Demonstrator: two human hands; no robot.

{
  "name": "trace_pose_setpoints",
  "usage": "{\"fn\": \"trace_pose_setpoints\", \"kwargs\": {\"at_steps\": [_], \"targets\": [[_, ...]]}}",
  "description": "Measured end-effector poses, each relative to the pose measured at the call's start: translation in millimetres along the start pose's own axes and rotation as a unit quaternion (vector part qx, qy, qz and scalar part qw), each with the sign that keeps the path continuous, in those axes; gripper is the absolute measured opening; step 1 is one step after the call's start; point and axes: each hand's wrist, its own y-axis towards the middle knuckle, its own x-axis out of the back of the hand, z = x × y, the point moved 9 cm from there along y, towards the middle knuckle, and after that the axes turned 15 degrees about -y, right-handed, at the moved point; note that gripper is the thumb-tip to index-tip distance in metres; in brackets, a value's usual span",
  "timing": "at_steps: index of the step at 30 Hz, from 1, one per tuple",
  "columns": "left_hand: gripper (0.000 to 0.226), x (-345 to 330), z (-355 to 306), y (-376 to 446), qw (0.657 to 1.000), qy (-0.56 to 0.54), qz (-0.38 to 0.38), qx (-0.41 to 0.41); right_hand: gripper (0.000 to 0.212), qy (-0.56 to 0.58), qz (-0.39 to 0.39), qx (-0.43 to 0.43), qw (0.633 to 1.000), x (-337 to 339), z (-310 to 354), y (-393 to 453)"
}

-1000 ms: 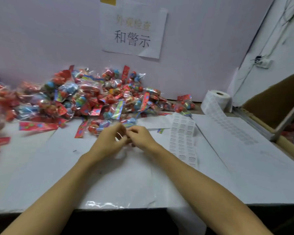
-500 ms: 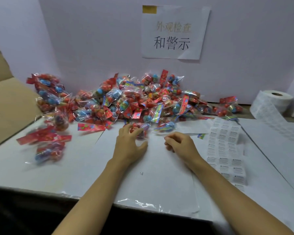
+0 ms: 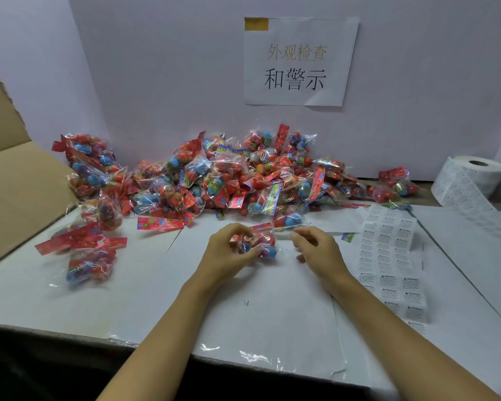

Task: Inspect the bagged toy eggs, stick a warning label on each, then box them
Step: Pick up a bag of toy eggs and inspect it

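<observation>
Two bare hands meet over the middle of the white paper-covered table point(image 3: 145, 287). The left hand point(image 3: 229, 253) curls its fingers and thumb round a small clear plastic bag of red and blue toy eggs with a red header card point(image 3: 258, 243), holding it just above or on the table surface; which, I cannot tell. The right hand point(image 3: 318, 253) sits just beside the bag on its right, fingers loosely curled inward with thumb and forefinger close together near the bag's edge. Whether they pinch the plastic or a label is too small to make out.

Behind the hands, a large heap of identical clear bags of red and blue toy eggs point(image 3: 229, 175) lies along the pale lilac back wall point(image 3: 156, 68), spreading from the left to past the centre. A few separate bags point(image 3: 90, 264) lie on the table to the left, blurred. At the far left stands an open brown cardboard box flap point(image 3: 15, 183).

To the right of the right hand, a long white strip of printed warning labels in three columns point(image 3: 388, 256) lies flat on the table, running toward the near edge. Further back on the right stands a white roll of label stock point(image 3: 475, 175), its tail trailing forward. A white paper sign with Chinese characters point(image 3: 297, 62) is stuck on the wall above the heap.
</observation>
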Motion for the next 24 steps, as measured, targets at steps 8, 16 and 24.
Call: {"fn": "trace_pose_setpoints", "kwargs": {"at_steps": [8, 16, 24], "targets": [[0.073, -25.7, -31.2, -7.7, 0.985, 0.011, 0.081, -0.151, 0.066, -0.011, 0.041, -0.006, 0.999, -10.0, -1.5, 2.4], [0.118, -19.0, -9.4, -3.0, 0.991, -0.131, 0.009, -0.005, 0.068, 0.098, 0.048, -0.01, 0.994, -0.4, 2.1, -1.4], [0.046, -20.1, 10.1, -2.4, 0.948, -0.291, 0.03, 0.122, 0.051, 0.127, 0.079, 0.02, 0.989, 1.7, 13.6, -8.4]]}}
